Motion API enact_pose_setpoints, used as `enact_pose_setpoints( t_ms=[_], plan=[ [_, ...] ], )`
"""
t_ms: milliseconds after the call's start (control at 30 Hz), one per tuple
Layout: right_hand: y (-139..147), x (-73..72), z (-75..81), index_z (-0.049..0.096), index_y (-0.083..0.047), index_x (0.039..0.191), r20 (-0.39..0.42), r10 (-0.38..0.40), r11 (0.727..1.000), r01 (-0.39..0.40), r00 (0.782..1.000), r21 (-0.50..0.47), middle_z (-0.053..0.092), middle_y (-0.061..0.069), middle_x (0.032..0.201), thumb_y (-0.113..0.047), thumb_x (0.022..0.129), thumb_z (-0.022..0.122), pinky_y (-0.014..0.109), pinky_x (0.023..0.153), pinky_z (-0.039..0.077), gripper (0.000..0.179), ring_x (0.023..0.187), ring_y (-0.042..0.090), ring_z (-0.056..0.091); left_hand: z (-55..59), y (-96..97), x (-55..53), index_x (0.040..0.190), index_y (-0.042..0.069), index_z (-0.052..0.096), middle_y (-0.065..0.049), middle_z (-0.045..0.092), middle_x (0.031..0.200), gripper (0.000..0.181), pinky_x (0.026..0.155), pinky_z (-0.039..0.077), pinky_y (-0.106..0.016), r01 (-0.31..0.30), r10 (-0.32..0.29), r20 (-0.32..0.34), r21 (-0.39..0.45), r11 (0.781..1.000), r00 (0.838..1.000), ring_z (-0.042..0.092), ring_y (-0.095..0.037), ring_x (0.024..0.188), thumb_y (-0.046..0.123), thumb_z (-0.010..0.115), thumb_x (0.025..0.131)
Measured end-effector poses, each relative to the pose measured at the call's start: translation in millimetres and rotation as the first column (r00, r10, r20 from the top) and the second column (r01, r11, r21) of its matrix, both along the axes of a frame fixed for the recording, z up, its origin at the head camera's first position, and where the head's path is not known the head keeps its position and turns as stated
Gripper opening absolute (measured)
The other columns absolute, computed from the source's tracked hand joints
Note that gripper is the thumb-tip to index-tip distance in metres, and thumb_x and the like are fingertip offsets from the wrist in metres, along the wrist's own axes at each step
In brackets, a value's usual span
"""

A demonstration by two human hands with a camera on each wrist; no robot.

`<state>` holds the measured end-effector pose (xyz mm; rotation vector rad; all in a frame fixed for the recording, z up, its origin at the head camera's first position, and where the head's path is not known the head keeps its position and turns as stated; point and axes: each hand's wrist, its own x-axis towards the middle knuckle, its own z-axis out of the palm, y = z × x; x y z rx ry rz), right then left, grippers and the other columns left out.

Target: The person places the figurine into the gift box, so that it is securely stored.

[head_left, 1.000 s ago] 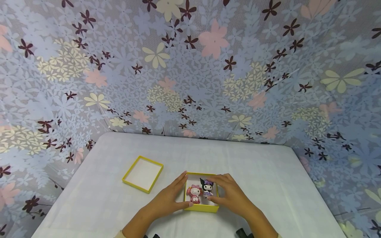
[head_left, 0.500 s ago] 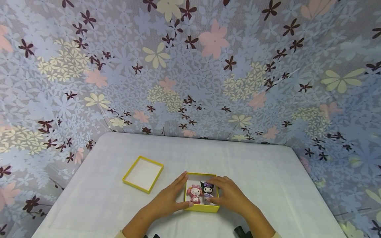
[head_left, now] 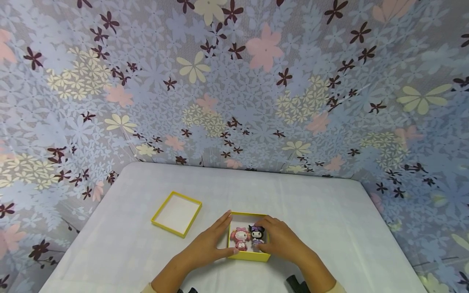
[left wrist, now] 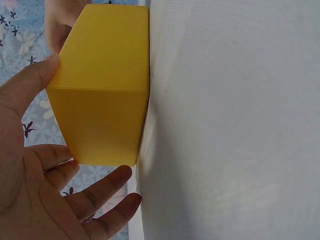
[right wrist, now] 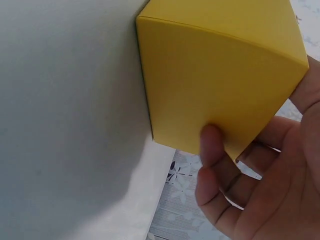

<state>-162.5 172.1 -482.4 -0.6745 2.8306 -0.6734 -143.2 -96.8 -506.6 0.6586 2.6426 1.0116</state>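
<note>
A yellow box (head_left: 250,256) with its top uncovered stands on the table in the head view. Inside lie a pink figurine (head_left: 240,240) on the left and a black-and-purple figurine (head_left: 257,233) by the right wall. My left hand (head_left: 205,246) holds the box by its left side, thumb at the front rim and fingertips at the back-left corner. With thumb and index finger, my right hand (head_left: 286,241) pinches the black-and-purple figurine at its head and base. In the right wrist view, other fingers (right wrist: 212,142) of that hand lie against the box's outer wall.
A shallow yellow-edged lid (head_left: 176,214) lies inside-up on the white-covered table (head_left: 315,207), left of the box. Floral fabric (head_left: 234,81) hangs behind and beside the table. A black device part (head_left: 294,283) shows near the right wrist.
The black-and-purple figurine has shifted slightly right and toward me, away from the pink one, with my right hand on it. My left hand and the box hold nearly still.
</note>
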Motion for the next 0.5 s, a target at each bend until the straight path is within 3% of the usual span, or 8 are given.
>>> enact_pose_setpoints(
  t_ms=[267, 500],
  plan=[
    [-5.4, 0.0, 4.2, 0.065, -0.012, 0.129, 0.09, -0.007, 0.999, 0.004, 0.996, 0.033, 0.063, 0.002, 0.129, -0.032, 0.082, 0.085, 0.052, 0.102, 0.053, 0.056, 0.119, 0.029, 0.064, -0.2, -0.1, 0.8, 0.164, 0.028, 0.016, 0.023, 0.001, 0.169, 0.099, 0.123, 0.032, -0.052, 0.002, -0.002, -0.004, -0.003, 1.0, 1.0, 0.025, -0.023, 0.156, 0.07, 0.062, 0.087],
    [-3.5, 0.3, 2.0, 0.064, -0.009, 0.132, 0.088, 0.011, 1.0, -0.011, 0.996, 0.008, 0.061, 0.004, 0.131, -0.034, 0.083, 0.084, 0.053, 0.103, 0.052, 0.059, 0.122, 0.031, 0.063, -0.4, 0.6, 0.8, 0.164, 0.025, 0.017, 0.021, 0.003, 0.17, 0.099, 0.122, 0.032, -0.053, 0.004, -0.004, -0.016, 0.009, 1.0, 1.0, 0.025, -0.024, 0.155, 0.07, 0.063, 0.088]
  ],
)
